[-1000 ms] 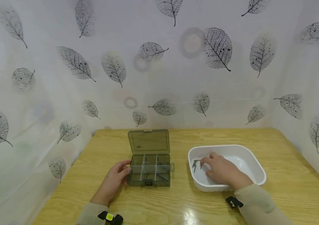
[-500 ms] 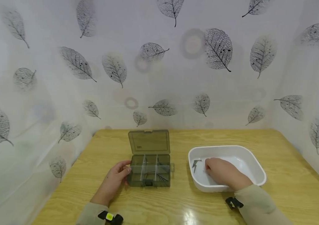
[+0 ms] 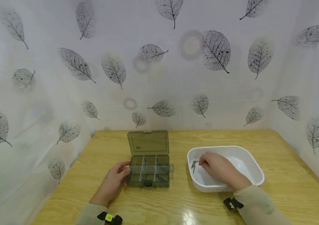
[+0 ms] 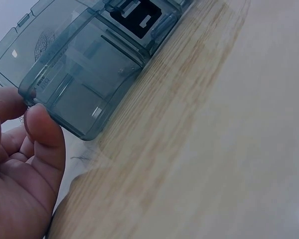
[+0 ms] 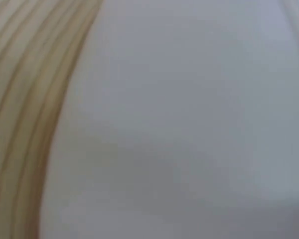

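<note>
A smoky, see-through compartment box [image 3: 148,178] stands on the table with its lid [image 3: 148,142] raised. Thin metal pieces [image 3: 161,177] lie in some compartments. My left hand [image 3: 114,180] pinches the box's left side between thumb and fingers; the left wrist view shows the thumb [image 4: 44,127] against the box corner [image 4: 74,119]. Inside a white plastic basin [image 3: 256,175] is my right hand [image 3: 219,168], bent downward at its left part. Thin grey metal pieces [image 3: 194,166] lie beside its fingertips. Whether the fingers hold one is hidden. The right wrist view shows only the blurred basin wall [image 5: 179,99].
The wooden table [image 3: 181,203] carries the box at left and the basin at right, with a gap between them. A small clear latch flap [image 3: 171,168] sticks out from the box's right side. A leaf-printed curtain [image 3: 159,78] hangs behind and at both sides.
In the basin my right hand drew back from the metal pieces, its fingers tucked under, then shifted left to them again. My left hand and the box have stayed in place.
</note>
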`<state>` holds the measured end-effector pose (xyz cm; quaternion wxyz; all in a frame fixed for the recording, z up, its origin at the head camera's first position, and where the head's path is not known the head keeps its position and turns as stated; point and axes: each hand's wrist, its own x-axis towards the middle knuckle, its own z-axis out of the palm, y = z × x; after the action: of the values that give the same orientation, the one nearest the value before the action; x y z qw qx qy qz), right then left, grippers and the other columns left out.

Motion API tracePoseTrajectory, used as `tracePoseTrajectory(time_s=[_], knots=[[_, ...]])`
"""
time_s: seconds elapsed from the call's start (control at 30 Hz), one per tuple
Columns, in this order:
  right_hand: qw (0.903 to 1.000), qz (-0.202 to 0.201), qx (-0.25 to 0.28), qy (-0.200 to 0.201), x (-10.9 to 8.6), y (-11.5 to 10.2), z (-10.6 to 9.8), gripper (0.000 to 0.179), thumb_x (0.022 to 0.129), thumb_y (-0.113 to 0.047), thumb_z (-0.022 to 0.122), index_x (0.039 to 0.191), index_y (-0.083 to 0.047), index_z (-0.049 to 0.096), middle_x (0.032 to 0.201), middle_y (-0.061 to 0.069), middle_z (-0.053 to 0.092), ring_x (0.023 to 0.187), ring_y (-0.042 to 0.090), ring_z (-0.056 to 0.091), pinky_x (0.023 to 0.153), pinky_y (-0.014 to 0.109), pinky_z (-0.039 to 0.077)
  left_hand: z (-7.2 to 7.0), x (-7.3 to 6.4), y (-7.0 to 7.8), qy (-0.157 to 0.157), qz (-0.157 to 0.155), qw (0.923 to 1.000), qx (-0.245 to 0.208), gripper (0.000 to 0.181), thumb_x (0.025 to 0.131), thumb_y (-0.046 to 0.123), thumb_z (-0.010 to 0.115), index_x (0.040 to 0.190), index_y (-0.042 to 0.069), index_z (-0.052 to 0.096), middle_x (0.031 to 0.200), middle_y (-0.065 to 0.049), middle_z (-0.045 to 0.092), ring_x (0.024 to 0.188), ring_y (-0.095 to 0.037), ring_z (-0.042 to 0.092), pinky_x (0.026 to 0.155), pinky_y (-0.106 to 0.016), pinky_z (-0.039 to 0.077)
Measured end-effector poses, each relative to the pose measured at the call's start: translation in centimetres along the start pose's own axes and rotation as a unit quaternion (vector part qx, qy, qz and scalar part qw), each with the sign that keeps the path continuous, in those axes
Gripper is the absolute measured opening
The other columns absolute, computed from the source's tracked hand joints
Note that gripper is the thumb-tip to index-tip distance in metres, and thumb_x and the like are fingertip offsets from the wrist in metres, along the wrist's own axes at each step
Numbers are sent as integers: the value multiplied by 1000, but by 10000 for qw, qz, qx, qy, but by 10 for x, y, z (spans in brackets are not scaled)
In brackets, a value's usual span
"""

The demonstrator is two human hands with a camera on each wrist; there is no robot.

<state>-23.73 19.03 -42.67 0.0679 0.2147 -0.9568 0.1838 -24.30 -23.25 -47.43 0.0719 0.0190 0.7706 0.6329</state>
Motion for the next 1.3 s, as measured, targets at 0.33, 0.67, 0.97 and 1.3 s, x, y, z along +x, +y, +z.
tracePoseTrajectory(time_s=[0.33,0.67,0.97,1.3], knots=[[9978,-350,240,504,20,-36,-3,14,97,-8,63,98,-18,74,91,-11,63,80,7,58,72,33,52,-4,3,6,48,151,9995,267,39,104,14,57,141,1,53,102,-16,57,65,-21,54,59,-31,53],[9937,-1063,143,331,48,-89,21,10,95,-15,68,102,-16,76,89,-10,60,78,6,57,67,27,52,0,0,6,0,34,10000,84,39,104,11,57,141,-1,52,104,-18,57,65,-20,53,58,-30,52],[9929,-1188,0,79,73,-121,37,13,97,-18,64,101,-19,76,91,-10,60,76,6,55,65,25,50,1,0,4,4,55,9999,91,38,105,10,56,141,-1,52,104,-18,58,65,-19,53,58,-30,52],[9948,-941,-318,-223,95,-140,57,17,100,-25,62,109,-24,76,100,-11,64,87,6,61,67,25,53,2,-2,4,52,4,10000,4,38,105,8,55,141,-2,51,103,-17,57,65,-18,52,57,-29,51]])
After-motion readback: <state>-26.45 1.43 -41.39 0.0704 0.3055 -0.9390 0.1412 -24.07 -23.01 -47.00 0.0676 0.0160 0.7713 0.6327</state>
